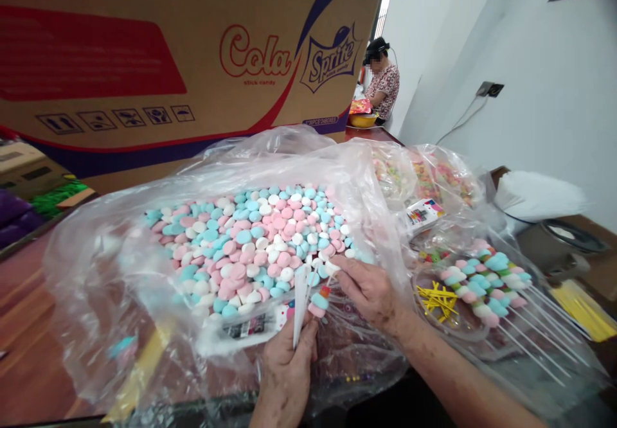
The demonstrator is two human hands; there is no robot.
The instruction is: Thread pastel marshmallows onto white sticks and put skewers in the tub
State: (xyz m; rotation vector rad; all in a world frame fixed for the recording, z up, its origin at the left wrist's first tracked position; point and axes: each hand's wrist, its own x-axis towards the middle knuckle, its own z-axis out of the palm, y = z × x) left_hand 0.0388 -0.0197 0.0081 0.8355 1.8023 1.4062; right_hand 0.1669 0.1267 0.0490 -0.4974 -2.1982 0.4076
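A big clear plastic bag (120, 248) lies open on the table, full of pink, blue and white marshmallows (250, 241). My left hand (286, 370) is closed round a white stick and a narrow clear sleeve (301, 299); a few marshmallows (319, 301) sit threaded on the stick. My right hand (369, 290) pinches a white marshmallow at the edge of the pile, just above the stick's tip.
Finished marshmallow skewers (486, 286) lie to the right beside yellow twist ties (436, 299). More candy bags (434, 180) stand behind. A large Cola/Sprite carton (168, 62) fills the back left. Another person (383, 84) sits far back.
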